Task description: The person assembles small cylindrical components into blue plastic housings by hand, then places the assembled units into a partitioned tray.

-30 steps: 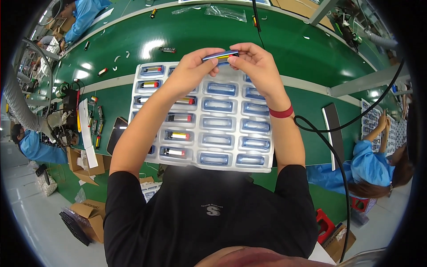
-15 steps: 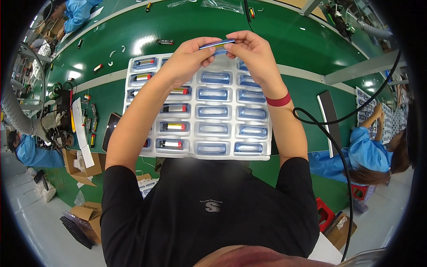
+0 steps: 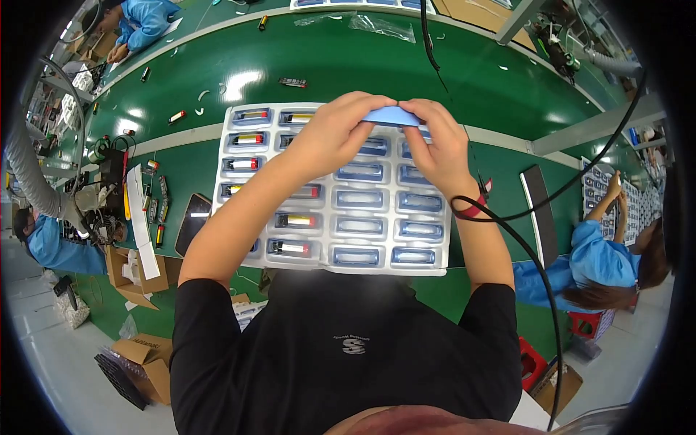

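So the left hand (image 3: 339, 132) and right hand (image 3: 441, 151) are both curled in, pinching opposite ends of a smooth, light-blue elongated piece (image 3: 391, 116) between them. Kinda hard to see its underside. Below them there's a white molded plastic tray (image 3: 326, 239), with red-ended cylindrical cells (image 3: 293, 220) nearer the left forearm.
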The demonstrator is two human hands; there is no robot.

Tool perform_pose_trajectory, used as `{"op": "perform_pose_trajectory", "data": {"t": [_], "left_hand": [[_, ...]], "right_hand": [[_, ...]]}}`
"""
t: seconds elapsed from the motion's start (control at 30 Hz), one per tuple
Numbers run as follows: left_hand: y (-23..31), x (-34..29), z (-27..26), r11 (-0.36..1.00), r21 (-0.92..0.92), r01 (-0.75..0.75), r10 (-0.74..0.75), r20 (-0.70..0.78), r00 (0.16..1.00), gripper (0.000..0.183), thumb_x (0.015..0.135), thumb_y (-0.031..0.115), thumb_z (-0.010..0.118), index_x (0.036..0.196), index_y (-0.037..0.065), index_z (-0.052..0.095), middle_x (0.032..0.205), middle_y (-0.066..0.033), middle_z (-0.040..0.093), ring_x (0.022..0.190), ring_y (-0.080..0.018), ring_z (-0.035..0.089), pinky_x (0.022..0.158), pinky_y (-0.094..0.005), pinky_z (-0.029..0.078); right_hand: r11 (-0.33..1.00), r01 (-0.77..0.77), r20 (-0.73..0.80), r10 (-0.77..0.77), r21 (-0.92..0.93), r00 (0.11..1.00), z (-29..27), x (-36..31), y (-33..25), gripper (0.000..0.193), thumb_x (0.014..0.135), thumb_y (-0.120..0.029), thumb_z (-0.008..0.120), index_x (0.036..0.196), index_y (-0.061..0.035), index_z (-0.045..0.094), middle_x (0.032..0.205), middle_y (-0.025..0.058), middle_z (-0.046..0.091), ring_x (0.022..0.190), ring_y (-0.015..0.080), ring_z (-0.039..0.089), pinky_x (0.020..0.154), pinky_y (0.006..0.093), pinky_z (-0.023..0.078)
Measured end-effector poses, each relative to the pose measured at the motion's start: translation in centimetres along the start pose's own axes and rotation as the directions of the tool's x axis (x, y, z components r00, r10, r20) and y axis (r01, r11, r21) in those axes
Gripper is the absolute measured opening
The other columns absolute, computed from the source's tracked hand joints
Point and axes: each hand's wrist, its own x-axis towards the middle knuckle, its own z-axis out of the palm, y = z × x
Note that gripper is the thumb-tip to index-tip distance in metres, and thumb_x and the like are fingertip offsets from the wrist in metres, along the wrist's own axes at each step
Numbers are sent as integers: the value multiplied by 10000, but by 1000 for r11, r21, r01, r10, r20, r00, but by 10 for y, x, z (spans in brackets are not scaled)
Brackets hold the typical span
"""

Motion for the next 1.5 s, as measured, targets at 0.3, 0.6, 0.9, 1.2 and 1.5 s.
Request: {"op": "perform_pose_trajectory", "data": {"t": [0.3,0.6,0.9,1.2,1.5], "left_hand": [[-38,11,-16,951,104,291,-302,121,946,330,958,143,647,1277,59,654,1186,-144,663,943,-235,658,787,-343,538],[-46,-35,12,933,356,-48,-61,289,955,130,868,135,695,971,56,693,1068,-112,637,1054,-313,612,951,-456,474],[-25,-43,-43,688,-408,600,-504,326,800,152,963,116,512,1075,32,572,925,-69,601,820,-164,597,757,-322,494],[-23,-56,-80,327,-775,541,-709,178,683,351,970,49,536,1305,120,458,951,-47,536,744,-123,511,713,-276,430],[-37,-33,-62,72,-890,450,-583,329,743,433,1018,157,434,1379,-64,527,1355,-224,584,835,-145,544,822,-311,514]], "right_hand": [[919,-391,265,366,44,892,26,12,42,218,919,-85,682,1108,23,673,903,117,724,741,160,685,705,289,553],[967,-77,534,198,-242,822,50,36,83,124,840,-176,724,940,-106,748,955,77,710,979,304,638,925,406,490],[980,-64,606,168,-189,778,188,99,138,367,845,-288,746,1073,-1,720,972,184,737,941,341,706,866,417,549],[996,-81,526,92,-44,846,148,104,111,259,902,-189,675,1087,-19,736,1000,173,700,891,320,683,843,398,555],[568,-549,261,510,613,819,9,55,20,230,1039,-132,575,1168,30,675,879,47,676,805,99,665,729,252,554]]}}
